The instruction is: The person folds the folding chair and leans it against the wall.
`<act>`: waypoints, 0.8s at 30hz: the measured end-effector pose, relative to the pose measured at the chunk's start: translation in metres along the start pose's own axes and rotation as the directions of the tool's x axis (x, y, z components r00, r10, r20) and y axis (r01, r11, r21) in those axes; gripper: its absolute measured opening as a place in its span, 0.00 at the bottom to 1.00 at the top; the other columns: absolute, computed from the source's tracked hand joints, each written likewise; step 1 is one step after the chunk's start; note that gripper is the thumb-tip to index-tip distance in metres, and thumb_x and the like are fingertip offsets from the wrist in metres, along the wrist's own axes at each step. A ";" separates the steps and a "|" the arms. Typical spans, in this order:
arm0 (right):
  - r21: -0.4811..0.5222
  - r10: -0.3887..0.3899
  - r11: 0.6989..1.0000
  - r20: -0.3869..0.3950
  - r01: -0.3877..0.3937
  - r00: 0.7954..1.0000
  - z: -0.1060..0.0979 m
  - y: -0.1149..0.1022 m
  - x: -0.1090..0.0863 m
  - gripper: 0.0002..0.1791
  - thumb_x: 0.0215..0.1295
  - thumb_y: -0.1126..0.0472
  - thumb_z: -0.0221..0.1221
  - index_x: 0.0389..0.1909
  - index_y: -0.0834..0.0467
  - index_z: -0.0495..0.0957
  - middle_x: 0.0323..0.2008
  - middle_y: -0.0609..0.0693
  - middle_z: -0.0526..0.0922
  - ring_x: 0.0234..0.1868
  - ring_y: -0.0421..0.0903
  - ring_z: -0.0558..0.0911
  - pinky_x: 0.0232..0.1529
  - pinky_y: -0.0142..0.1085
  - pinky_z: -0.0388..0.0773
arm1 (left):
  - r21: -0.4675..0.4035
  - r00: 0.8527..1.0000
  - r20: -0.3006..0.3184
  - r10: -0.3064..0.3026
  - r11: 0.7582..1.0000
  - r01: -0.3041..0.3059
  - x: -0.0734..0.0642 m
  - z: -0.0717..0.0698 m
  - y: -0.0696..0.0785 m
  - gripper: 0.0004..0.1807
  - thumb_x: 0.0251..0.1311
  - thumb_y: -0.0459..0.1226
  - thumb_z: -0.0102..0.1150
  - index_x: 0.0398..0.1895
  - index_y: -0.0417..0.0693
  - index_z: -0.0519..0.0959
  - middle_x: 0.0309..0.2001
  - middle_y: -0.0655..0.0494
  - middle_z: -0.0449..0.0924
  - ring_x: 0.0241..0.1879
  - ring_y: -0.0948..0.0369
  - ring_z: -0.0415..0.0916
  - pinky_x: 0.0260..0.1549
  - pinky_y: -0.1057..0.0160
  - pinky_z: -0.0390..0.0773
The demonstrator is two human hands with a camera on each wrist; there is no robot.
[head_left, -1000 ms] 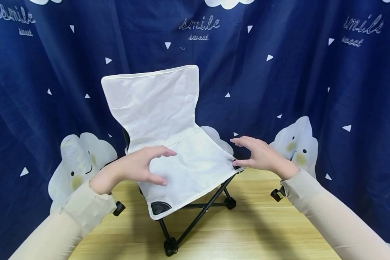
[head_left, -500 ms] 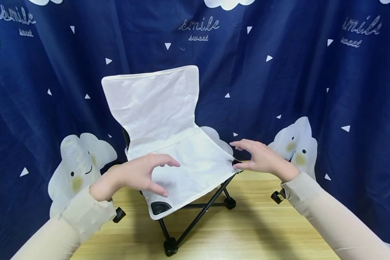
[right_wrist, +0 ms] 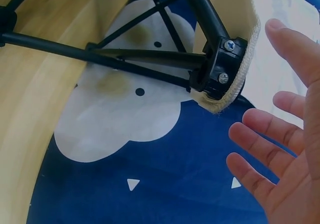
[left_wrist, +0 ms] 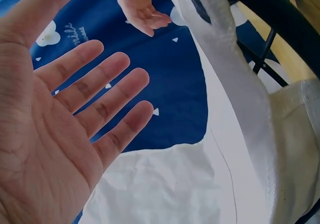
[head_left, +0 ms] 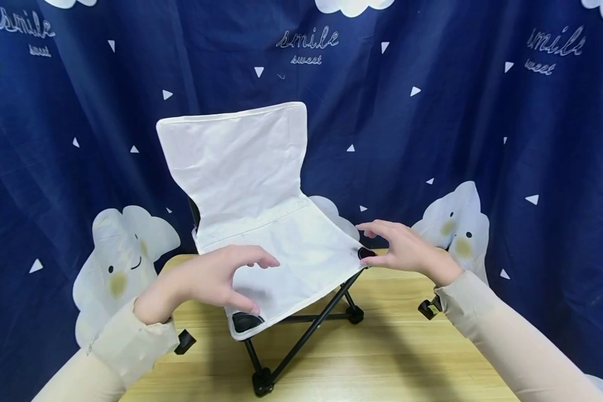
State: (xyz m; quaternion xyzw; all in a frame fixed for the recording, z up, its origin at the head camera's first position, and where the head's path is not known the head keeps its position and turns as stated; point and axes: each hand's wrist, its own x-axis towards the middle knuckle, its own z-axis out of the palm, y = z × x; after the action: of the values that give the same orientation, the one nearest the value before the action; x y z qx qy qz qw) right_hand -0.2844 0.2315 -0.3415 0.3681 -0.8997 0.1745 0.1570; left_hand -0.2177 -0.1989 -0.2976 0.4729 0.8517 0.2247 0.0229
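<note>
A small folding camp chair [head_left: 241,162] with white fabric and a black tube frame stands unfolded. My left hand [head_left: 216,279] hovers over the left side of its seat, thumb near the black front corner patch [head_left: 246,321]. In the left wrist view the left palm [left_wrist: 50,134] shows bare, fingers spread and holding nothing. My right hand [head_left: 407,248] is at the seat's right front corner, its thumb overlapping the black corner patch [head_left: 365,254] there. The right wrist view shows the right fingers [right_wrist: 260,129] parted and bare beside the screwed black corner joint [right_wrist: 220,71].
The chair's feet [head_left: 263,381] stand on a light wooden tabletop [head_left: 382,346]. A dark blue curtain [head_left: 382,123] with white clouds, triangles and lettering hangs close behind. Small black camera mounts [head_left: 185,341] stick out from both sleeves.
Both hands have sunk slightly, the left one closer to the seat's front left corner. The chair stays where it was.
</note>
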 end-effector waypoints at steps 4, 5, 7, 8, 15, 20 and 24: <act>0.008 -0.008 1.000 -0.006 0.008 1.000 0.002 0.000 -0.002 0.38 0.57 0.51 0.81 0.69 0.56 0.81 0.47 0.51 0.88 0.49 0.49 0.87 0.51 0.52 0.86 | -0.002 1.000 0.001 0.025 1.000 -0.025 -0.002 0.003 0.002 0.38 0.57 0.51 0.83 0.68 0.50 0.80 0.61 0.60 0.86 0.60 0.57 0.82 0.64 0.50 0.81; 0.013 -0.012 1.000 -0.010 0.012 1.000 0.003 0.000 -0.002 0.38 0.57 0.51 0.82 0.68 0.57 0.81 0.47 0.51 0.88 0.48 0.49 0.87 0.51 0.52 0.86 | -0.002 1.000 0.003 0.029 1.000 -0.029 -0.003 0.004 0.003 0.38 0.56 0.51 0.83 0.68 0.50 0.80 0.61 0.59 0.86 0.60 0.57 0.83 0.63 0.50 0.82; 0.019 -0.021 1.000 -0.019 0.021 1.000 0.004 0.001 -0.003 0.38 0.56 0.52 0.82 0.67 0.58 0.82 0.46 0.52 0.88 0.48 0.49 0.87 0.51 0.52 0.86 | -0.007 0.999 0.011 0.032 0.999 -0.032 -0.003 0.006 0.003 0.38 0.56 0.50 0.84 0.68 0.50 0.80 0.60 0.57 0.86 0.60 0.56 0.83 0.63 0.50 0.82; 0.022 -0.025 0.999 -0.024 0.025 0.999 0.004 0.001 -0.003 0.38 0.55 0.52 0.82 0.67 0.58 0.82 0.46 0.52 0.88 0.48 0.49 0.87 0.51 0.52 0.86 | -0.009 0.999 0.018 0.028 1.000 -0.028 -0.004 0.006 0.004 0.38 0.56 0.50 0.84 0.68 0.49 0.80 0.60 0.56 0.87 0.60 0.56 0.83 0.63 0.51 0.82; 0.025 -0.039 0.999 -0.033 0.040 0.999 0.008 0.001 -0.006 0.37 0.54 0.53 0.83 0.65 0.59 0.83 0.45 0.51 0.89 0.46 0.49 0.87 0.49 0.51 0.86 | -0.013 0.997 0.073 -0.002 1.000 0.003 -0.005 0.010 0.008 0.37 0.55 0.51 0.83 0.67 0.50 0.81 0.60 0.59 0.87 0.59 0.61 0.82 0.64 0.52 0.81; 0.030 -0.029 0.999 -0.023 0.029 0.999 0.010 0.002 -0.009 0.35 0.54 0.53 0.83 0.63 0.58 0.84 0.44 0.51 0.89 0.45 0.48 0.87 0.48 0.50 0.86 | -0.016 0.995 0.104 0.007 1.000 -0.006 -0.006 0.011 0.009 0.37 0.53 0.50 0.84 0.65 0.51 0.82 0.60 0.60 0.87 0.58 0.64 0.81 0.63 0.53 0.81; 0.036 -0.032 0.999 -0.026 0.033 0.999 0.012 0.004 -0.010 0.33 0.53 0.54 0.83 0.60 0.59 0.86 0.42 0.50 0.89 0.44 0.46 0.86 0.47 0.48 0.86 | -0.018 0.992 0.127 0.006 1.000 -0.004 -0.006 0.013 0.009 0.36 0.53 0.50 0.85 0.64 0.52 0.82 0.60 0.62 0.87 0.57 0.63 0.81 0.62 0.54 0.82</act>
State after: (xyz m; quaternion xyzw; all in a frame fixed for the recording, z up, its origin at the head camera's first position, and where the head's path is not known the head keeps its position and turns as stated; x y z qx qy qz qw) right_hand -0.2824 0.2351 -0.3568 0.3832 -0.8882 0.1928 0.1644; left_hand -0.2037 -0.1947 -0.3065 0.4882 0.8453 0.2017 0.0804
